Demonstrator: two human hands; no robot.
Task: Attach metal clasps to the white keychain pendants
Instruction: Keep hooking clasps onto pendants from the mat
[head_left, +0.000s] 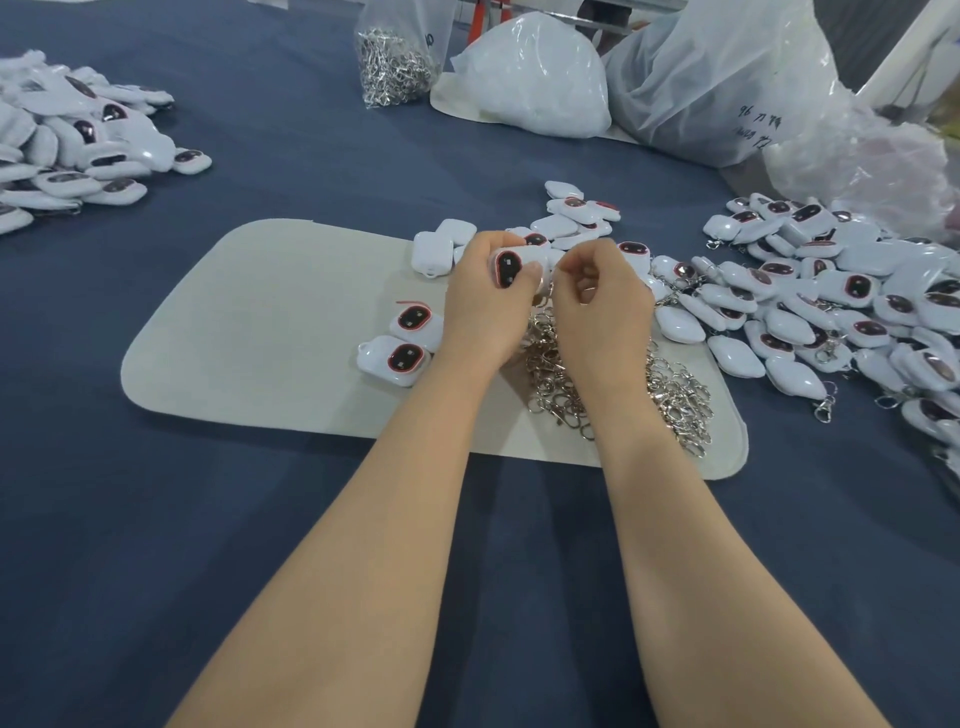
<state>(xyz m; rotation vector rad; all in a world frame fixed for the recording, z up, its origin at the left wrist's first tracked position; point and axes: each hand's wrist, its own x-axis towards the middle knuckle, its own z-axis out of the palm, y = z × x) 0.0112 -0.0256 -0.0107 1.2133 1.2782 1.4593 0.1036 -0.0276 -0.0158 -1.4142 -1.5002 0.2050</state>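
**A:** Two hands on one piece. Which step is this?

**B:** The joining itself, I'd say. The left hand (488, 306) grips a white pendant (511, 265), its fingers (530, 270) curled round the body and the dark face turned up. It is held above the far edge of the pale mat (260, 322), clear of the bench (311, 171).

**A:** And the right hand (597, 301)?

**B:** It is just beside the pendant. Its fingers are curled in against the thumb, and they seem to pinch a clasp (546, 299) that hangs between the two hands. The metal is too small for me to tell whether the ring is already through the pendant's loop.

**A:** So what does the next move call for?

**B:** A steady left grip, so that the loop stays towards the right hand. The ring then has to be opened a little and threaded through. If the ring slips it drops into the loose clasps (670, 384) on the mat underneath, which would be a nuisance to sort out.

**A:** How far along is the job?

**B:** Partway, by my guess. The heap on the right (857, 301) shows pendants with clasps attached. Two pendants (410, 338) on the mat and the heap on the far left (78, 140) seem to be waiting. A bag of clasps (395, 62) stands at the far side.
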